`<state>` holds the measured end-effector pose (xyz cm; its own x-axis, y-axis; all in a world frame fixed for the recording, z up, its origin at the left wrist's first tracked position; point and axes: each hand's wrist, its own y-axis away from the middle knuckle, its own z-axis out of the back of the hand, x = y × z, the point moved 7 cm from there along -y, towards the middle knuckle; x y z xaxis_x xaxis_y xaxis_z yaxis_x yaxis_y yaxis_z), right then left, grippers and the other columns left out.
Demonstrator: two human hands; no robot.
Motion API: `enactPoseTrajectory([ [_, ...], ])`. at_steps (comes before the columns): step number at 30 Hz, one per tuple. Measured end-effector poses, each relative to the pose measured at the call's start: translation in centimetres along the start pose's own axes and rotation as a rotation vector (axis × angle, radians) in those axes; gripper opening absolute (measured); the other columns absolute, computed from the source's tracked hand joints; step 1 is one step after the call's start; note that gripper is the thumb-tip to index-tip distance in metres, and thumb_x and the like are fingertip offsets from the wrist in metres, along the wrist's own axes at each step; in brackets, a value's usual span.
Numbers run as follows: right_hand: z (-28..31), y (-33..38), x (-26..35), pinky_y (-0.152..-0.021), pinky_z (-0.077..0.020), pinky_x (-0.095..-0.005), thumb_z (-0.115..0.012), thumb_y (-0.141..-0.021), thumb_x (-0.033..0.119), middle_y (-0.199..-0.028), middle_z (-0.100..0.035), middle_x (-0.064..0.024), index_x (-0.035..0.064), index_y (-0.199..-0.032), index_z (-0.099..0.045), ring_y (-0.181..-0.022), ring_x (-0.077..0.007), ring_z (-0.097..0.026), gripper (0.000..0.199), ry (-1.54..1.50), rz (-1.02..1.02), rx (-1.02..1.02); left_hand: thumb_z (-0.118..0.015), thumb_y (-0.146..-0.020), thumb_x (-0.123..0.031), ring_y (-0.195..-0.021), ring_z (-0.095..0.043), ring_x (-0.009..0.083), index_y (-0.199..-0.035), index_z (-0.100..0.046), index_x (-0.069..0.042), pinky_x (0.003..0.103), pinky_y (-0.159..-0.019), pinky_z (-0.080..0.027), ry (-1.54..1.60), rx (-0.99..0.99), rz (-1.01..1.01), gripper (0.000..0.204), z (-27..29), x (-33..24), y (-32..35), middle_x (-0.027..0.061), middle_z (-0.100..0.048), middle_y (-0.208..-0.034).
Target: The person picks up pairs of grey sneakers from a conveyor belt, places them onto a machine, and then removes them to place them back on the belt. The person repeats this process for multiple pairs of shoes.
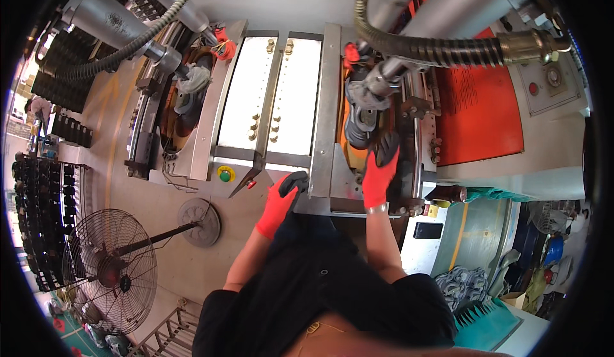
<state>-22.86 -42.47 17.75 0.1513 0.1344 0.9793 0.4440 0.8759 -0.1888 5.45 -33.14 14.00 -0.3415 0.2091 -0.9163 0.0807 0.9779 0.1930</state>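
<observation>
A dark grey shoe (362, 124) sits toe-toward-me in the right bay of a metal press, under a clamp head (384, 79). My right hand (382, 165), in a red glove with dark grey fingers, reaches into that bay beside the shoe's near end. Its fingers are stretched forward, and nothing shows in them. At the front edge of the press, below the white middle plates (295, 95), is my left hand (284, 194) in a matching glove. Its dark fingers are curled in; what they hold, if anything, is hidden. Another shoe (187, 111) rests in the left bay under its own clamp.
A green button (224, 174) and a red knob (251, 184) sit on the press front. Ribbed hoses (441, 51) arch above. A standing fan (112, 270) is at lower left, a phone (428, 230) on a ledge at right, and racks of dark items (41, 219) far left.
</observation>
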Motion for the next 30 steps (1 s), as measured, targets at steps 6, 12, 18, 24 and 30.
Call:
enactPoseTrajectory([
  [6,2.4,7.8,4.4,-0.116,-0.0394,-0.0345,-0.056,-0.095,-0.012,-0.151,-0.055,-0.0160,-0.0024,-0.156,-0.039,-0.137,-0.0249,-0.055,0.064,0.108,0.001,0.006,-0.058,-0.105,-0.012,-0.115,-0.066,0.0178,-0.141,-0.058,0.003,0.031,-0.097,-0.051,-0.088,0.237,-0.031,0.039,3.5,-4.3,-1.5,0.0111,-0.069,-0.127],
  [12,-2.7,12.7,8.3,-0.118,-0.0365,-0.0353,-0.044,-0.094,-0.013,-0.153,-0.053,-0.0150,-0.0009,-0.158,-0.038,-0.140,-0.0234,-0.050,0.065,-0.041,-0.010,-0.158,-0.067,-0.095,-0.006,-0.126,-0.060,0.0231,-0.148,-0.052,-0.001,0.035,-0.106,-0.047,-0.412,-0.349,-0.324,0.055,19.7,-15.4,-6.1,0.0141,-0.062,-0.138],
  [18,-9.5,18.5,13.2,-0.119,-0.0368,-0.0392,-0.040,-0.094,-0.009,-0.155,-0.050,-0.0191,-0.0033,-0.157,-0.037,-0.140,-0.0312,-0.052,0.063,-0.070,0.081,-0.108,-0.085,-0.080,-0.039,-0.140,-0.046,0.0443,-0.160,-0.031,-0.005,0.049,-0.113,-0.042,-1.153,-0.671,-0.236,0.102,37.2,-20.5,-16.9,0.0263,-0.045,-0.155],
  [24,-11.5,22.6,16.0,-0.115,-0.0387,-0.0355,-0.043,-0.093,-0.010,-0.153,-0.053,-0.0174,-0.0040,-0.156,-0.039,-0.141,-0.0279,-0.052,0.063,-0.040,0.062,-0.143,-0.079,-0.083,-0.043,-0.125,-0.062,0.0406,-0.159,-0.036,-0.007,0.050,-0.105,-0.048,-1.291,-0.530,-0.051,0.094,41.3,-20.1,-21.8,0.0215,-0.066,-0.135],
  [30,-15.1,23.3,18.9,-0.115,-0.0392,-0.0354,-0.044,-0.091,-0.010,-0.145,-0.060,-0.0176,-0.0061,-0.151,-0.046,-0.138,-0.0264,-0.055,0.060,-0.005,0.047,0.015,-0.076,-0.093,-0.018,-0.095,-0.071,0.0185,-0.115,-0.075,0.003,0.035,-0.081,-0.057,-0.271,-0.430,-0.263,0.031,48.3,-23.3,-19.9,0.0082,-0.075,-0.108],
])
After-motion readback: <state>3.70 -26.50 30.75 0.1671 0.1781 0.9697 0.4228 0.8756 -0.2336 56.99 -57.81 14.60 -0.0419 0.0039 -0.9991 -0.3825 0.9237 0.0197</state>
